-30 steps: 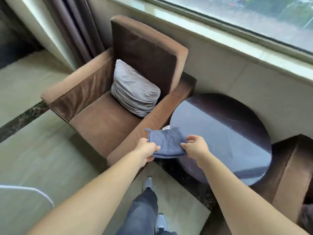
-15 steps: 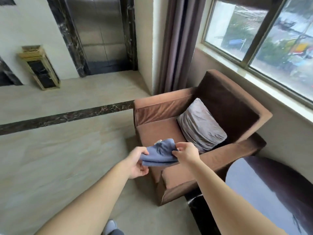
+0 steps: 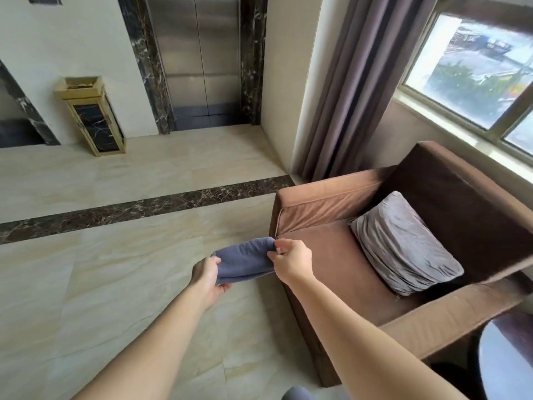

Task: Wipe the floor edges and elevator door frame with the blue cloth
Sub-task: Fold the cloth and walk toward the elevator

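Note:
I hold the blue cloth (image 3: 245,259) folded in front of me, above the pale floor. My left hand (image 3: 206,277) grips its left end and my right hand (image 3: 291,259) pinches its right end. Far ahead stands the steel elevator door (image 3: 202,59), closed, inside a dark marble door frame (image 3: 144,62). The floor edge (image 3: 202,129) runs along the wall at the foot of the elevator.
A brown armchair (image 3: 331,272) with a grey cushion (image 3: 403,243) is close on my right. A gold and black bin (image 3: 92,116) stands left of the elevator. Curtain (image 3: 352,82) and window (image 3: 484,67) are at the right; a round table (image 3: 507,359) shows at the bottom right.
My view has swung left from the table and armchair toward the elevator. Both hands keep hold of the cloth, which is now over the floor beside the armchair.

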A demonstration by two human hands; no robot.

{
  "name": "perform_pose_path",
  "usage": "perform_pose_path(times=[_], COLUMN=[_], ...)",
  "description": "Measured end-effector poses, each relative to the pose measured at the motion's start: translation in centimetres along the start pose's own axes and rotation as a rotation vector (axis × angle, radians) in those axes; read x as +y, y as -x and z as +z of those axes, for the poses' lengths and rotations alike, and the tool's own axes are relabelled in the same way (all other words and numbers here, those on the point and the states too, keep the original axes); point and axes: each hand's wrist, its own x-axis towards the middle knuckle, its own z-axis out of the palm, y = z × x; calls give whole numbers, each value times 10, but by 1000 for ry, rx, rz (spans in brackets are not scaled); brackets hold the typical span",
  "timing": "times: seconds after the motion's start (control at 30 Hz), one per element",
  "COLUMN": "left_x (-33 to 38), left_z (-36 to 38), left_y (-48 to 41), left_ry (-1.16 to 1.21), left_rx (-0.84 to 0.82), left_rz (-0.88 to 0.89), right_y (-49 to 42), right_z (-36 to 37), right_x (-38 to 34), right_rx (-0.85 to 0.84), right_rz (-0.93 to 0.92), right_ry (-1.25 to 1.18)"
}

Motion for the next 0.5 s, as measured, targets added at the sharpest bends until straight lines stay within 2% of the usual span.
perform_pose_path(times=[0.13, 0.33, 0.4, 0.5], left_x=[49, 118, 144, 186], left_z=[6, 55, 77, 104], left_y=[-47, -134, -170, -215], left_ry=[14, -51, -115, -162], left_rx=[-41, -111, -139, -174], left_rz=[-2, 6, 14, -14], right_y=[-48, -173, -224, -291], right_z=[17, 39, 47, 52], right_x=[-33, -50, -53, -62], right_rx=[14, -1, -60, -223], right_rz=[-2, 55, 149, 450], right_ry=[15, 44, -137, -568])
